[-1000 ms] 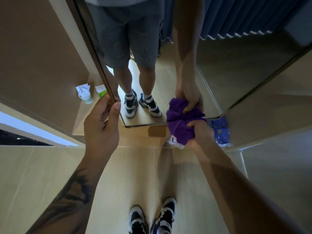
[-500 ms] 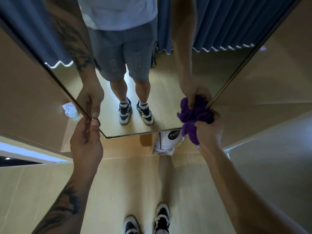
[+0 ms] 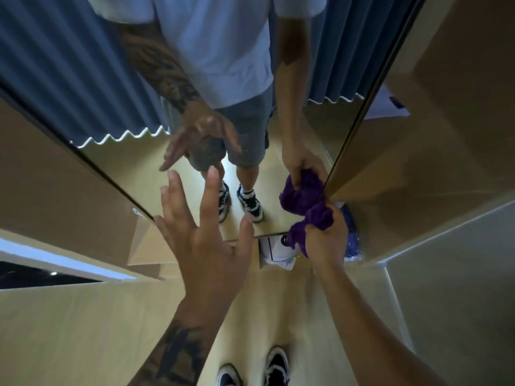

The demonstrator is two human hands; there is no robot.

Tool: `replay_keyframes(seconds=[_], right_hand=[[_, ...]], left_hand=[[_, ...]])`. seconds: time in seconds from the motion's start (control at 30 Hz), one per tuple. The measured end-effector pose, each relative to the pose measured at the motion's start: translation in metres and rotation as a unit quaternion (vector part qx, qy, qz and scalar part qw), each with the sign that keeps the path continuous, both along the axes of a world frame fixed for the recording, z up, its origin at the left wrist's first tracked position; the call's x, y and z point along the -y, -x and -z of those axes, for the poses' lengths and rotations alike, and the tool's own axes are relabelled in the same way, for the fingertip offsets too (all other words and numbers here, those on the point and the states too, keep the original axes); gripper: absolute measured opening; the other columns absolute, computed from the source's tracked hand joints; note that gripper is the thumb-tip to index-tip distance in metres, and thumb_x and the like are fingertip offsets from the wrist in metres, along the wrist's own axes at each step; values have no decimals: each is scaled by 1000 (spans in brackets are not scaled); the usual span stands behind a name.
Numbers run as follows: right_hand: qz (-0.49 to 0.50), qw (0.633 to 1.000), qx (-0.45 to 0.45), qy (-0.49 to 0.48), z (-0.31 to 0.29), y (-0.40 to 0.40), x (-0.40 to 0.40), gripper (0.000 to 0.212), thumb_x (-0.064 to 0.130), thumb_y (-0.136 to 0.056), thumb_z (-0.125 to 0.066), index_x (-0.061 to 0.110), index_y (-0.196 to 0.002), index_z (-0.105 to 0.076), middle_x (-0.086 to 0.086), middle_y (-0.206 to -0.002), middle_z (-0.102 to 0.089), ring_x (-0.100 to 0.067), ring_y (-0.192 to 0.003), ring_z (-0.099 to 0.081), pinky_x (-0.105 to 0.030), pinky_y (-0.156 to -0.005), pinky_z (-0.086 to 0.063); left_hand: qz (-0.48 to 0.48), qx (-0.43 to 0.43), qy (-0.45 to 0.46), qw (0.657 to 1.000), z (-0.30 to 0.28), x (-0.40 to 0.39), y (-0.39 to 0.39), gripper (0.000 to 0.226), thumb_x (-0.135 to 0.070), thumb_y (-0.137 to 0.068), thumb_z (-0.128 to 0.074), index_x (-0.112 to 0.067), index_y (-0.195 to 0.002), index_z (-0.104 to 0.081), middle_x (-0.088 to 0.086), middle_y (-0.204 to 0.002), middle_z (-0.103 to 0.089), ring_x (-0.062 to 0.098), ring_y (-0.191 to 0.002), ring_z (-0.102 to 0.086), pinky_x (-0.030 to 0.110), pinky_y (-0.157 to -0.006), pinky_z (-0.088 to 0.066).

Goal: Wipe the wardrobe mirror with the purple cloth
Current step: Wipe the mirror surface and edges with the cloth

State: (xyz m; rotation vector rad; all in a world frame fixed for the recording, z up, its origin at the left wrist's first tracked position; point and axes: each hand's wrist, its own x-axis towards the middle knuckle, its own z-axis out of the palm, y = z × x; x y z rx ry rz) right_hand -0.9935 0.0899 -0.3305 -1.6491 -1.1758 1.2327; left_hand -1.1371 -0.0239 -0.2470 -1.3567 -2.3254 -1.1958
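Right hand (image 3: 324, 238) is clenched round the bunched purple cloth (image 3: 315, 215), pushing it against the lower right corner of the wardrobe mirror (image 3: 295, 129), right at the dark frame edge (image 3: 359, 121). Left hand (image 3: 204, 240) is up in front of the glass with fingers straight and spread; whether the fingertips actually touch the mirror I cannot tell, though its reflection sits just beyond them. So the cloth is on the glass at the bottom corner, and the wiping looks to be in its early part, with the tall pane above the hands not yet reached, by my reading. To do this stroke well: flatten that wad so more fabric meets the glass, keep even pressure, work in overlapping passes from the corner across and upward, and keep the bare left fingers off the surface so they leave no marks. Beyond the right hand, below the mirror's bottom edge, a white package (image 3: 277, 250) with a dark round label sits, and just to the right of the fist a blue packet (image 3: 351, 238) lies on the wardrobe's shelf. Count: one cloth, one mirror, two hands, one white package, one blue packet, and below the hands one pair of shoes (image 3: 252, 369) on the floor.
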Motion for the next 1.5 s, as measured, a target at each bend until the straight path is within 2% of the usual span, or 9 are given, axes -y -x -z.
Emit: replay_keyframes(seconds=[0.23,0.4,0.57,0.77,0.97,1.13,1.2,1.27,1.5], right_hand=[[-31,999,-22,-22,-20,-13,4,57,-6,-82,-57,35,-122,-61,14,-99,-70,-8,-95,-66,-28,-82,-52],[-66,996,14,55,8,-18,10,44,-13,-77,-57,16,-109,-64,7,-90,-65,-15,-88,-63,-4,-65,-40],[-91,990,14,102,29,-8,16,68,-11,-82,-58,42,-123,-52,12,-114,-63,-21,-116,-58,-26,-91,-39],[-61,990,-17,123,19,-3,8,62,-9,-82,-56,28,-132,-59,-10,-134,-60,-19,-102,-62,-23,-82,-45],[-3,997,-53,63,0,1,16,69,-14,-75,-59,23,-133,-60,-12,-117,-63,-9,-86,-66,-13,-62,-48],[-6,987,-120,108,39,7,21,79,-2,-58,-62,28,-131,-54,-22,-100,-70,-39,-70,-68,-56,-63,-60],[9,988,-109,106,8,8,22,61,-4,-64,-63,28,-116,-63,-1,-90,-75,-27,-76,-72,-46,-69,-64],[11,990,-111,86,-18,10,25,52,-18,-75,-55,25,-103,-67,6,-74,-72,-16,-62,-66,-29,-55,-56],[41,993,-106,27,1,20,31,58,-18,-67,-59,13,-115,-63,-8,-90,-70,-25,-68,-57,-36,-57,-49]], left_hand=[[-16,47,11,999,-10,-32,20,112,-67,-83,-75,-47,-162,2,16,-173,9,38,-160,5,52,-126,-8],[-4,39,33,999,-5,-39,37,113,-70,-83,-72,-49,-160,6,16,-173,11,36,-160,6,62,-126,-17],[25,32,52,998,-9,-46,48,119,-74,-79,-73,-47,-162,8,15,-172,14,34,-161,6,65,-123,-23],[34,69,42,996,-3,-53,44,131,-77,-70,-77,-35,-163,5,22,-171,14,39,-160,11,61,-126,-19],[49,82,24,995,3,-66,45,145,-77,-62,-84,-37,-161,14,34,-167,9,50,-157,11,48,-127,-12],[69,53,5,996,11,-73,54,145,-78,-63,-84,-42,-160,18,40,-165,6,55,-155,8,70,-120,-23],[77,62,-1,995,11,-73,53,144,-77,-64,-84,-43,-160,17,40,-164,6,55,-155,8,67,-121,-25],[83,63,-9,995,12,-72,53,143,-74,-66,-85,-42,-160,17,42,-163,5,57,-154,7,60,-127,-18],[95,61,-36,993,19,-75,52,144,-61,-65,-92,-41,-162,13,45,-161,5,61,-151,7,62,-127,-8]])
